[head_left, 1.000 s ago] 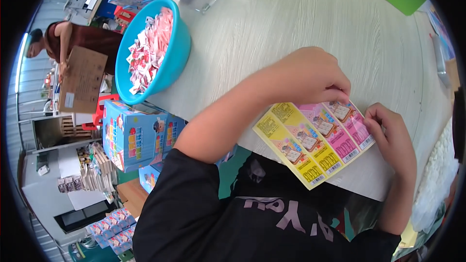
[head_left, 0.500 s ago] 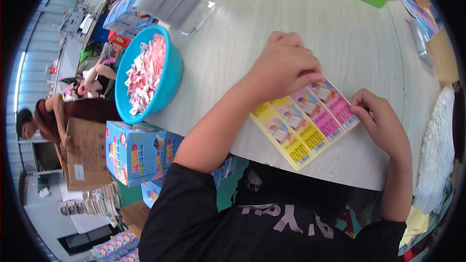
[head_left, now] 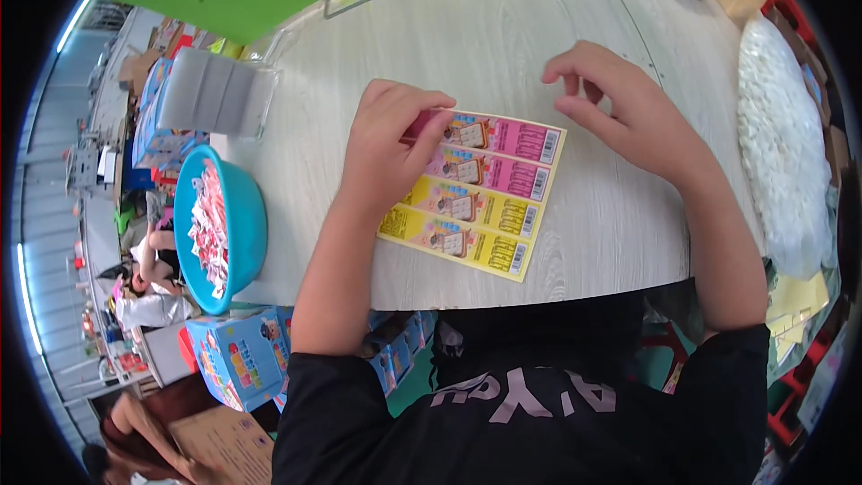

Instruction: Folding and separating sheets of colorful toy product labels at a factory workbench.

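A sheet of printed labels (head_left: 489, 193) lies at a slant on the pale table, with pink strips at its far end and yellow strips nearer me. My left hand (head_left: 388, 144) is closed on its far left corner, thumb over the top and the other fingers bent beside it. To the right of the sheet, my right hand (head_left: 624, 112) hangs above the table without touching it. Its thumb and forefinger are apart with nothing visible between them; the remaining fingers curl partly out of sight.
A blue basin (head_left: 247, 224) of small wrapped packets stands at the left table edge. Behind it is a grey plastic holder (head_left: 206, 94). Blue printed boxes (head_left: 238, 359) stand below the table's left side. A bulging clear bag (head_left: 781, 153) lies right. Another person handles a carton (head_left: 224, 445).
The whole view has swung round. My right hand has come off the sheet's right edge and lifted away. The sheet lies at a different angle, with my left hand still at its far corner.
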Demonstrator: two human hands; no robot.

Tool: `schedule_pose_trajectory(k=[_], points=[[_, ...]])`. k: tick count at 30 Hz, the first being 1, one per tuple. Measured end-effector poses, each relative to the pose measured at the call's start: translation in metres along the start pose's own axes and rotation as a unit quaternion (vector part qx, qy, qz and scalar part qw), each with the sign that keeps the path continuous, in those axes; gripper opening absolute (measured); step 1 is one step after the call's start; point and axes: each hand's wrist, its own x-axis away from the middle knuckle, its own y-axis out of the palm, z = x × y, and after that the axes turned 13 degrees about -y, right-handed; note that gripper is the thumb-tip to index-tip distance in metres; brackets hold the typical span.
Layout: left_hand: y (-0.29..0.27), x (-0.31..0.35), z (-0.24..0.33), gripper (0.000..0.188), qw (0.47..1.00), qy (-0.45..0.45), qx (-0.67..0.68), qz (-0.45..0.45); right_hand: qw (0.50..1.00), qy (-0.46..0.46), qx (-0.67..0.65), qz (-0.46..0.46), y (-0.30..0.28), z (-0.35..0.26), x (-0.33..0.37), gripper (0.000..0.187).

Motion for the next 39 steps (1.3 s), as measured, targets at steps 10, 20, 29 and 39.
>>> schedule_pose_trajectory(k=[10,20,29,39], points=[[0.004,0.007,0.007,0.013,1.0,0.009,0.007,-0.029,0.985,0.003,-0.067,-0.158,0.01,0.0,0.001,0.028],[0.017,0.011,0.017,0.021,0.99,0.029,0.093,-0.105,0.962,0.045,-0.137,-0.234,0.014,-0.008,-0.004,0.014],[0.002,0.006,-0.019,0.039,0.937,-0.175,0.301,-0.043,0.985,0.086,-0.148,0.001,0.0,0.012,0.0,0.01],[0.012,0.01,-0.029,0.047,0.855,-0.215,0.454,-0.133,0.959,0.059,-0.221,0.168,-0.003,0.019,0.0,0.012]])
